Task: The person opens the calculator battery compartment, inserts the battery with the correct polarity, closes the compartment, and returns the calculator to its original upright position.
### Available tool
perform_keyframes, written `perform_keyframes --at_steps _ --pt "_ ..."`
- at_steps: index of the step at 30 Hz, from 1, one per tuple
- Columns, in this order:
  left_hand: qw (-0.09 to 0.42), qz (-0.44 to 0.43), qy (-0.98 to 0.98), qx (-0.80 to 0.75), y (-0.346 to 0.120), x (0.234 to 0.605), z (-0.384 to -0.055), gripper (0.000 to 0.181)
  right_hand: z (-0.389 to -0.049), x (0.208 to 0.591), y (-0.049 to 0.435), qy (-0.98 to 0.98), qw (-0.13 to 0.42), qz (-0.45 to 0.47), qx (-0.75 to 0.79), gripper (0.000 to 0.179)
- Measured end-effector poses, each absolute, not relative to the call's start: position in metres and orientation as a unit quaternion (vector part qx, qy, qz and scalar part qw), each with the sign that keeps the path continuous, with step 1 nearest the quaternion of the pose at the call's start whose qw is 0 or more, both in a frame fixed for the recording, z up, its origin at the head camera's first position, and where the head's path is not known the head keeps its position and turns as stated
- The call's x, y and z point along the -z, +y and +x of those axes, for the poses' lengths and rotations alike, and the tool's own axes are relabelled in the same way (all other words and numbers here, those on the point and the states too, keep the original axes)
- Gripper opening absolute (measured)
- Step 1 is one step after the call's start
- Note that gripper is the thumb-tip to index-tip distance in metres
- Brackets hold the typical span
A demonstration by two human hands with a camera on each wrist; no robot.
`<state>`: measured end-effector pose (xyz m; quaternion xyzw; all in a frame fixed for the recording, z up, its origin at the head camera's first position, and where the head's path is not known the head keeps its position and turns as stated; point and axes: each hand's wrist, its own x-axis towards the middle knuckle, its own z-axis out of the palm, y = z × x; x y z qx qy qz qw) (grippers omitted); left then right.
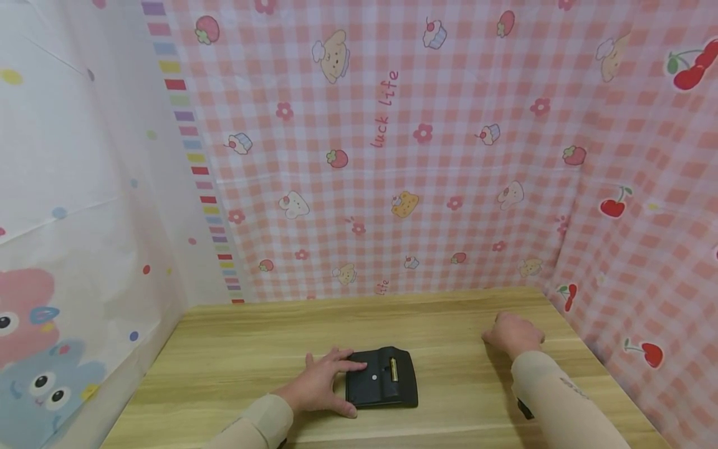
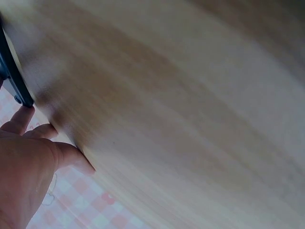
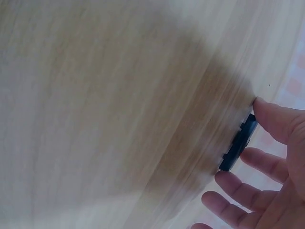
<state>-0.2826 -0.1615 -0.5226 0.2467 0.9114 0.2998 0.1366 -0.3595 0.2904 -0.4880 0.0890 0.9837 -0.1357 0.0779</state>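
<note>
In the head view, lower centre, my left hand (image 1: 316,383) rests, fingers spread apart, at the left side of a black device (image 1: 363,391) bearing a gold battery (image 1: 394,370); the left wrist view shows only the device's edge, upper left. My right hand (image 1: 515,335), lower right of the head view, hides what the right wrist view reveals at right: a small black piece (image 3: 237,143), pinched between thumb and fingers over the wooden table (image 1: 241,340).

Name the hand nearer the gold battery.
Left. The left hand touches the black device, left of the gold battery; the right hand is farther off, to its right.
</note>
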Motion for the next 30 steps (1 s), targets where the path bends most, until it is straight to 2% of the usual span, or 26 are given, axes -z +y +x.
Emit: perform_keyframes --at_steps 6,14,30 --pt "0.137 0.248 0.909 -0.304 -0.161 0.521 -0.280 0.083 -0.358 0.487 0.290 0.983 0.080 0.092 0.134 0.057" --pt "0.138 0.248 0.909 -0.306 -0.162 0.521 -0.281 0.084 -0.354 0.483 0.289 0.989 0.055 0.057 0.123 0.054" --pt "0.141 0.250 0.909 -0.304 -0.163 0.522 -0.284 0.083 -0.347 0.473 0.263 0.994 0.001 -0.021 0.108 0.032"
